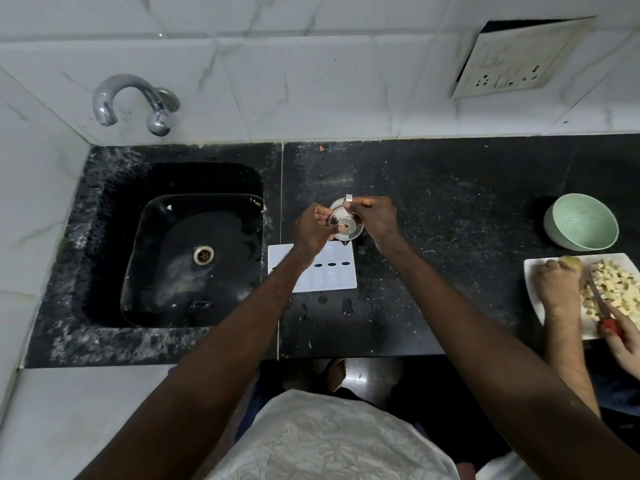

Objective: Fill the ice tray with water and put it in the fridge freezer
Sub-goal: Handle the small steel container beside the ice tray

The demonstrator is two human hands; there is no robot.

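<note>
A white ice tray [337, 275] lies flat on the black counter just right of the sink, partly covered by my left forearm. Just behind it stands a small metal jug with a lid [345, 226]. My left hand [313, 230] pinches the lid's left edge. My right hand [374, 216] grips the jug's far side, where a metal tab sticks up. Whether the tray's cells hold water cannot be told.
The black sink [104, 237] with a drain sits at the left, under a chrome tap [138, 102] on the tiled wall. A green bowl [581, 221] stands at the right. Another person's hands [557, 289] cut food with a red-handled knife on a white plate [533, 282].
</note>
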